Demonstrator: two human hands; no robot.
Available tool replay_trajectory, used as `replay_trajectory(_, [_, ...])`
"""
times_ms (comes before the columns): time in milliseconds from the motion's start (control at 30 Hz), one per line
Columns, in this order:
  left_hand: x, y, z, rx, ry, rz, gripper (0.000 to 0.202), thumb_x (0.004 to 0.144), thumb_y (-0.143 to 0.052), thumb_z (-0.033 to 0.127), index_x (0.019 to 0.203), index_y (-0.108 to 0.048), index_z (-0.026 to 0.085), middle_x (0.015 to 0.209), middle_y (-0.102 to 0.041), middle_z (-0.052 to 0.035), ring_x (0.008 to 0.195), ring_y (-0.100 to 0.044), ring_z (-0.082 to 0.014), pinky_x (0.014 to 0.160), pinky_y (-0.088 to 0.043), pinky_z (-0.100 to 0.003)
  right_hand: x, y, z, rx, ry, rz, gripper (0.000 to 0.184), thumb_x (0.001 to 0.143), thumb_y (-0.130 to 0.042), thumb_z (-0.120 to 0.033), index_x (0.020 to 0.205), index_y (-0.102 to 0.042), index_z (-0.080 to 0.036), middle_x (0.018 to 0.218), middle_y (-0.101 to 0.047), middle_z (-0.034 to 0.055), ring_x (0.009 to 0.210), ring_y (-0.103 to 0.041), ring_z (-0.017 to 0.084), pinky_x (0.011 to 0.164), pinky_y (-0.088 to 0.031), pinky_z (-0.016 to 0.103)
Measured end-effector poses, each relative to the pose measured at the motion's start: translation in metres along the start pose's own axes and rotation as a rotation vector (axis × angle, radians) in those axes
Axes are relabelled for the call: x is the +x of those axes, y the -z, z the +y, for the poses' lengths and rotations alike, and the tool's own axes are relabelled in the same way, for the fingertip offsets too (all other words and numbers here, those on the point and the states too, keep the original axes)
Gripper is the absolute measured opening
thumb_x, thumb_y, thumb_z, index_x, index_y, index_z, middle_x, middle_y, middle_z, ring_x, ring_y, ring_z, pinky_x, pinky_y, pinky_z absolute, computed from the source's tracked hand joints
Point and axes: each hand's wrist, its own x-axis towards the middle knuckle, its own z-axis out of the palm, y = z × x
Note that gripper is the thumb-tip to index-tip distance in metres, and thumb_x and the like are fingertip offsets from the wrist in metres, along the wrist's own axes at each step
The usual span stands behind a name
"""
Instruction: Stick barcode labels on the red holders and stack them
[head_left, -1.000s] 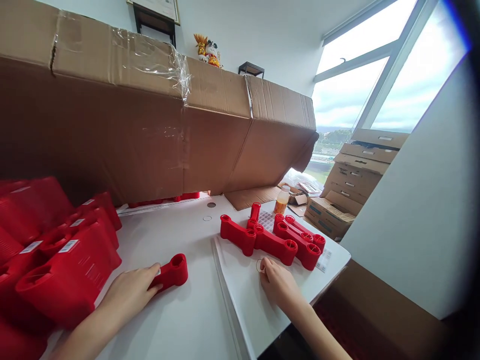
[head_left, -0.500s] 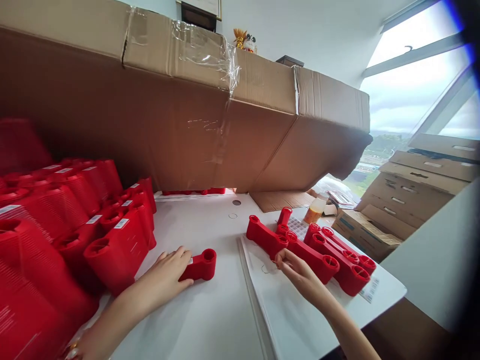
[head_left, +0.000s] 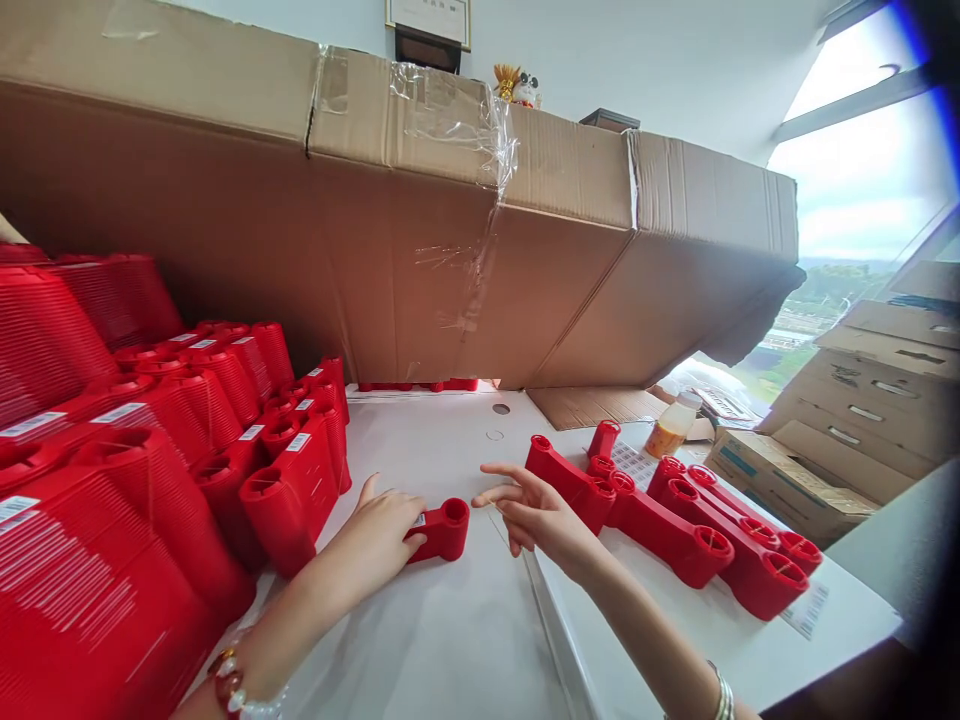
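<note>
While a bank of ribbed red plastic containers rises on the left, the person's left hand curls narrowly over one end of a short red plastic dumbbell-shaped part lying on the white tabletop. The right hand hovers nearby, its slender fingers spread wide and holding nothing, just beside a cluster of matching red plastic parts. A huge brown cardboard box looms overhead, beyond the table.
</note>
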Motion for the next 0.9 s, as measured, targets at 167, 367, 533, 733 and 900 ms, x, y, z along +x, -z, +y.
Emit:
replay_trajectory(167, [0.002, -0.004, -0.002, 0.003, 0.05, 0.024, 0.016, 0.087, -0.049, 0.013, 0.081, -0.061, 0.021, 0.08, -0.07, -0.0036, 0.088, -0.067, -0.0261, 0.112, -0.034, -0.054, 0.005, -0.014, -0.007, -0.51, 0.039, -0.047, 0.072, 0.086, -0.069, -0.03, 0.152, -0.041, -0.04, 0.146, -0.06, 0.0064, 0.056, -0.054, 0.007, 0.051, -0.051, 0.026])
replay_trajectory(367, [0.002, -0.013, -0.01, -0.049, 0.094, 0.031, 0.013, 0.091, -0.055, 0.016, 0.081, -0.062, 0.019, 0.08, -0.065, -0.0029, 0.093, -0.062, -0.0234, 0.075, -0.047, -0.034, 0.021, -0.015, -0.009, -0.688, -0.028, -0.191, 0.085, 0.08, -0.076, -0.03, 0.154, -0.036, -0.04, 0.15, -0.056, 0.0066, 0.059, -0.06, 0.007, 0.055, -0.05, 0.025])
replay_trajectory(533, [-0.001, -0.011, -0.01, -0.102, 0.092, 0.032, 0.014, 0.093, -0.057, 0.018, 0.08, -0.063, 0.017, 0.082, -0.066, -0.0011, 0.076, -0.06, -0.0169, 0.069, -0.046, -0.03, 0.033, -0.01, -0.003, -0.658, -0.081, -0.291, 0.084, 0.08, -0.076, -0.029, 0.153, -0.036, -0.037, 0.151, -0.054, 0.0082, 0.066, -0.065, 0.009, 0.063, -0.055, 0.026])
replay_trajectory(733, [0.003, -0.012, -0.013, -0.12, 0.088, 0.003, 0.011, 0.089, -0.058, 0.013, 0.089, -0.068, 0.017, 0.09, -0.07, -0.0024, 0.081, -0.064, -0.0172, 0.074, -0.05, -0.032, 0.041, -0.014, 0.028, -0.677, -0.098, -0.32, 0.087, 0.077, -0.08, -0.026, 0.153, -0.038, -0.031, 0.126, -0.067, 0.0066, 0.079, -0.068, 0.016, 0.07, -0.056, 0.03])
replay_trajectory(900, [0.002, -0.015, -0.015, -0.081, 0.079, -0.013, 0.018, 0.091, -0.055, 0.014, 0.099, -0.07, 0.019, 0.105, -0.073, -0.0048, 0.1, -0.066, -0.0211, 0.085, -0.052, -0.033, 0.041, -0.016, 0.046, -0.768, -0.056, -0.285, 0.077, 0.071, -0.082, -0.021, 0.141, -0.05, -0.025, 0.106, -0.068, 0.0029, 0.087, -0.065, 0.021, 0.072, -0.052, 0.031])
